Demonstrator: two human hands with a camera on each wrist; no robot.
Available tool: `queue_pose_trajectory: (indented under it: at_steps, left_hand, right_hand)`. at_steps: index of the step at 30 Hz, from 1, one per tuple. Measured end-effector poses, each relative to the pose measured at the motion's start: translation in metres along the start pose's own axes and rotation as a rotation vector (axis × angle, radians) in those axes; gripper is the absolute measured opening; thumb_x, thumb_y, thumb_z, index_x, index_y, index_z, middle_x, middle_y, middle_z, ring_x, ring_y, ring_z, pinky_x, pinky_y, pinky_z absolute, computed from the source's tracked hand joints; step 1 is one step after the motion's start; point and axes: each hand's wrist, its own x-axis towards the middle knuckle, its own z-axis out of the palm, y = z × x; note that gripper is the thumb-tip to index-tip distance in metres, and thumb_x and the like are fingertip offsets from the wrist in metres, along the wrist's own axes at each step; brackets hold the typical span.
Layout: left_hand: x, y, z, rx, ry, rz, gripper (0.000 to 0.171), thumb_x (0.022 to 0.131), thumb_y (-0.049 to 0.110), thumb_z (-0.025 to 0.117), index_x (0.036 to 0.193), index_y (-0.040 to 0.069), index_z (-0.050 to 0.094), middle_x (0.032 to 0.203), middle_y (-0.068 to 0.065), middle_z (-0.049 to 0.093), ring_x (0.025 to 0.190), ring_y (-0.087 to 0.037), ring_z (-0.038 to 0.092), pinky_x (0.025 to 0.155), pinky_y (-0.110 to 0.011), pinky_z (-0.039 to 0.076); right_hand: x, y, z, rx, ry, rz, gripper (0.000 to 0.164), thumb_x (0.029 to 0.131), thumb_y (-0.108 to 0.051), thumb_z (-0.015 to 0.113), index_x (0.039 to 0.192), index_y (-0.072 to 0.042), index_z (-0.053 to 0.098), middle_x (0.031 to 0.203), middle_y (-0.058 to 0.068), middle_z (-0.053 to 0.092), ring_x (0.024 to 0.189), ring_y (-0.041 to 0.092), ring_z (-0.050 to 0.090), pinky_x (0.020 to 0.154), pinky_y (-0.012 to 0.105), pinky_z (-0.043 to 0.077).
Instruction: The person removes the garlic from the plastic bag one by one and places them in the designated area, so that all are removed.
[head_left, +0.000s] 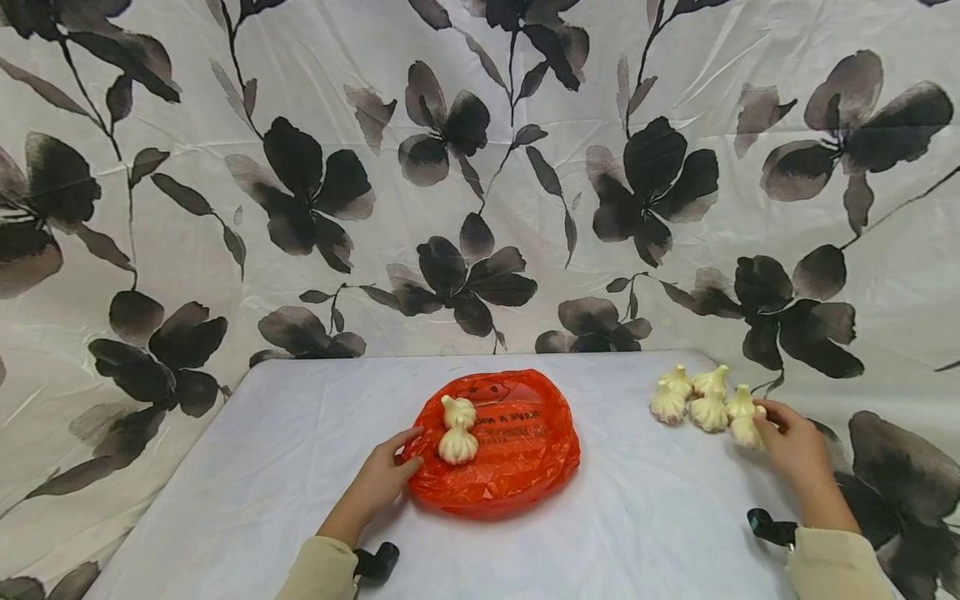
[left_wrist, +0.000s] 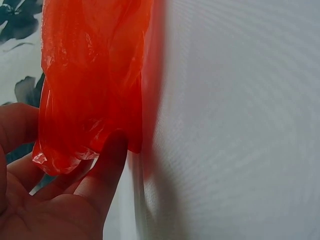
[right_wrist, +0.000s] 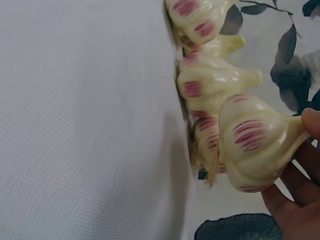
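A puffed red plastic bag point(head_left: 517, 471) lies on the white table, with two garlic bulbs point(head_left: 458, 444) resting on its left part. My left hand point(head_left: 384, 479) holds the bag's left edge; in the left wrist view the thumb point(left_wrist: 107, 170) lies along the near side of the red film and the other fingers reach behind it. Far to the right, my right hand point(head_left: 797, 448) pinches a garlic bulb point(right_wrist: 255, 142) by its stem, at the near end of a group of several bulbs point(head_left: 707, 410). The held bulb has purple streaks and roots.
The table point(head_left: 315, 433) is covered in white cloth, and its back edge meets a hanging cloth point(head_left: 555, 233) printed with dark flowers. That same cloth shows beyond the right edge, close to the garlic group. A dark wrist camera sits at each sleeve.
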Motion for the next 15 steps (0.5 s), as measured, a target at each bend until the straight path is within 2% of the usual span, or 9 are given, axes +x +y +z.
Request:
queue_pose_trajectory:
  at_steps: [7, 13, 15]
  left_hand:
    - [0.001, -0.003, 0.0, -0.005, -0.003, -0.004, 0.053, 0.091, 0.01, 0.06, 0.143, 0.016, 0.048, 0.138, -0.021, 0.052, 0.079, -0.018, 0.058, 0.056, -0.027, 0.047]
    - [0.001, -0.003, 0.0, 0.0, -0.007, -0.02, 0.053, 0.092, 0.012, 0.06, 0.143, 0.017, 0.047, 0.14, -0.02, 0.05, 0.082, -0.018, 0.058, 0.057, -0.026, 0.048]
    - [0.001, -0.003, 0.0, -0.002, -0.007, -0.022, 0.053, 0.092, 0.012, 0.06, 0.143, 0.017, 0.047, 0.139, -0.02, 0.051, 0.082, -0.018, 0.058, 0.057, -0.027, 0.048]
  right_hand:
    - [0.002, 0.01, 0.001, -0.02, 0.05, 0.002, 0.044, 0.102, -0.024, 0.045, 0.138, 0.001, 0.048, 0.136, 0.031, 0.049, 0.117, 0.049, 0.049, 0.085, 0.059, 0.045]
    - [0.004, 0.014, 0.001, -0.018, 0.053, 0.07, 0.044, 0.102, -0.021, 0.045, 0.141, -0.001, 0.047, 0.14, 0.029, 0.047, 0.123, 0.048, 0.045, 0.092, 0.061, 0.043]
    - [0.004, 0.015, 0.002, -0.02, 0.058, 0.069, 0.043, 0.102, -0.021, 0.046, 0.14, 0.0, 0.047, 0.14, 0.029, 0.047, 0.123, 0.048, 0.045, 0.092, 0.061, 0.043]
